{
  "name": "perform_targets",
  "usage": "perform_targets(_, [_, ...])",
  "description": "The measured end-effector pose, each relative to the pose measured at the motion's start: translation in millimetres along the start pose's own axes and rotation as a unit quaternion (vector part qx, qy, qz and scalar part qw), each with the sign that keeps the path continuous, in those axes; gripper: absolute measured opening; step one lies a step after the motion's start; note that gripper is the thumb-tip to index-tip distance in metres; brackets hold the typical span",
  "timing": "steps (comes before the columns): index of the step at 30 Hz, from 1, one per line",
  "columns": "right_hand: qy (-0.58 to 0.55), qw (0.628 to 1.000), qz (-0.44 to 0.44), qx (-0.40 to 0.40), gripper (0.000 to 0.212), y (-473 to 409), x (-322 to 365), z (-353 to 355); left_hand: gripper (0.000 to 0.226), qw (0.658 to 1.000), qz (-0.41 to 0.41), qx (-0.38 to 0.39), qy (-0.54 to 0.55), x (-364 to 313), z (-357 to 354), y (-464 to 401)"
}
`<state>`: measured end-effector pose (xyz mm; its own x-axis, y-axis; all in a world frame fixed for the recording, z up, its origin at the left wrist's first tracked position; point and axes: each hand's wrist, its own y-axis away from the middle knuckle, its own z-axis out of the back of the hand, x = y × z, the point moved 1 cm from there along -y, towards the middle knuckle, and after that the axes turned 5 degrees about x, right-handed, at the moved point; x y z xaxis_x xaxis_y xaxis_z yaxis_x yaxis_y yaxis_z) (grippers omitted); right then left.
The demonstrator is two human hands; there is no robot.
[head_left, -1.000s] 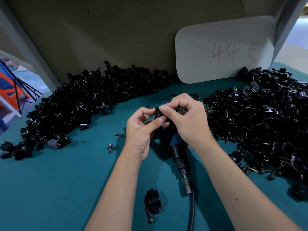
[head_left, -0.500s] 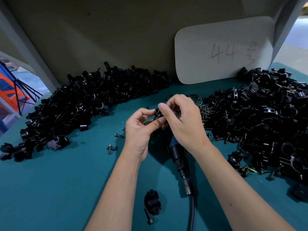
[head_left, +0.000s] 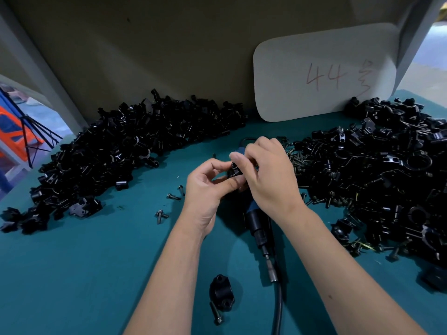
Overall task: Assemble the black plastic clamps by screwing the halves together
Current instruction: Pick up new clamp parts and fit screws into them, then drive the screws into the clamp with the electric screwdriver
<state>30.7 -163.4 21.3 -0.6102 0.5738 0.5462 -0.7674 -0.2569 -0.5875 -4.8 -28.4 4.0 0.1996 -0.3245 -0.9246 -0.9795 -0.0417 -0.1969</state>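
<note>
Left hand still pinches the clamp piece while the right hand, fingers curled on it, has rolled slightly left: screw-fitting apparently under way.

white card w/ red "44", teal table, beige backboard

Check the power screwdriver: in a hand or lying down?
Lying down. The power screwdriver rests on the table, beneath both hands.
</note>
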Motion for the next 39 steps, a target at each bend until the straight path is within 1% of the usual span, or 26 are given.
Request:
perform_targets(2, [-0.064, 0.997, -0.038, -0.001, 0.045, -0.4, 1.9, 3.8, 0.023, 0.997, 0.029, -0.003, 0.075, -1.1, -1.5, 0.5])
perform_targets(4, [-0.132, 0.989, -0.064, 0.012, 0.035, 0.9, -1.4, 8.4, 0.016, 0.989, 0.052, -0.027, 0.133, -3.7, -0.1, 0.1])
perform_targets(7, [-0.142, 0.988, -0.025, 0.059, 0.020, 1.4, -7.6, 12.0, 0.014, 0.982, 0.072, -0.044, 0.169, -7.3, 5.1, -0.8])
perform_targets(10, [-0.151, 0.983, -0.023, 0.102, 0.015, 0.4, -11.2, 9.4, 0.017, 0.981, 0.086, -0.030, 0.170, -8.6, 7.3, -0.7])
perform_targets(12, [-0.135, 0.982, -0.029, 0.132, 0.017, 0.3, -13.8, 6.9, 0.019, 0.981, 0.096, -0.029, 0.164, -8.6, 8.1, -0.5])
perform_targets(15, [-0.097, 0.987, -0.005, 0.130, 0.029, -0.2, -15.6, 6.1, 0.022, 0.983, 0.103, -0.024, 0.151, -8.3, 9.7, 0.0])
perform_targets(17, [-0.118, 0.987, -0.011, 0.112, 0.040, -0.5, -14.4, 6.6, 0.020, 0.984, 0.101, -0.011, 0.145, -7.5, 9.6, 0.6])
perform_targets(19, [-0.150, 0.984, -0.035, 0.094, 0.051, 0.7, -12.5, 7.5, 0.019, 0.984, 0.101, -0.005, 0.144, -6.9, 8.5, 0.9])
perform_targets(21, [-0.167, 0.980, -0.055, 0.097, 0.051, 2.7, -11.5, 9.6, 0.021, 0.983, 0.096, -0.007, 0.155, -6.5, 7.6, 0.5])
perform_targets(23, [-0.138, 0.980, -0.051, 0.135, 0.041, 3.9, -11.6, 10.4, 0.019, 0.982, 0.090, -0.010, 0.168, -6.5, 7.8, -0.6])
perform_targets(25, [-0.075, 0.982, -0.020, 0.171, 0.040, 3.9, -9.9, 9.7, 0.015, 0.983, 0.086, -0.012, 0.160, -5.3, 7.7, -0.9])
perform_targets(27, [-0.032, 0.985, -0.008, 0.170, 0.042, 3.2, -3.3, 7.0, 0.012, 0.985, 0.079, -0.019, 0.152, -3.3, 4.5, -0.7])
perform_targets(28, [-0.010, 0.986, -0.007, 0.165, 0.042, 2.6, 0.9, 5.5, 0.015, 0.987, 0.072, -0.027, 0.142, -1.9, 2.2, -1.0])
perform_targets(29, [0.014, 0.986, -0.003, 0.166, 0.041, 1.8, 4.3, 3.7, 0.018, 0.989, 0.067, -0.040, 0.124, -0.3, -0.4, -1.8])
perform_targets(31, [0.049, 0.980, 0.013, 0.195, 0.036, 2.0, 7.5, 1.4, 0.015, 0.990, 0.073, -0.085, 0.086, 2.6, -4.1, -3.8])
perform_targets(33, [0.027, 0.974, 0.014, 0.226, 0.034, 2.9, 6.4, 3.1, 0.015, 0.982, 0.103, -0.137, 0.084, 4.3, -2.8, -5.4])
perform_targets(34, [0.000, 0.977, -0.002, 0.215, 0.033, 2.8, 4.8, 5.2, 0.016, 0.977, 0.113, -0.151, 0.096, 3.8, -0.4, -6.5])
perform_targets(35, [-0.018, 0.983, -0.029, 0.180, 0.031, 2.1, 3.1, 7.3, 0.017, 0.975, 0.115, -0.152, 0.115, 2.1, 1.8, -7.2])
perform_targets(36, [-0.013, 0.988, -0.062, 0.140, 0.030, 1.3, 1.2, 9.4, 0.018, 0.973, 0.117, -0.142, 0.136, -0.1, 3.3, -7.6])
perform_targets(37, [0.017, 0.988, -0.100, 0.119, 0.034, 0.4, -0.5, 10.8, 0.021, 0.972, 0.123, -0.128, 0.154, -1.7, 4.5, -7.9])
perform_targets(38, [0.062, 0.981, -0.137, 0.127, 0.042, 0.0, -1.4, 10.5, 0.023, 0.971, 0.134, -0.114, 0.160, -2.7, 6.0, -7.7])
perform_targets(39, [0.101, 0.968, -0.168, 0.156, 0.052, 0.8, -1.3, 8.8, 0.026, 0.972, 0.146, -0.103, 0.155, -2.8, 7.3, -7.6])
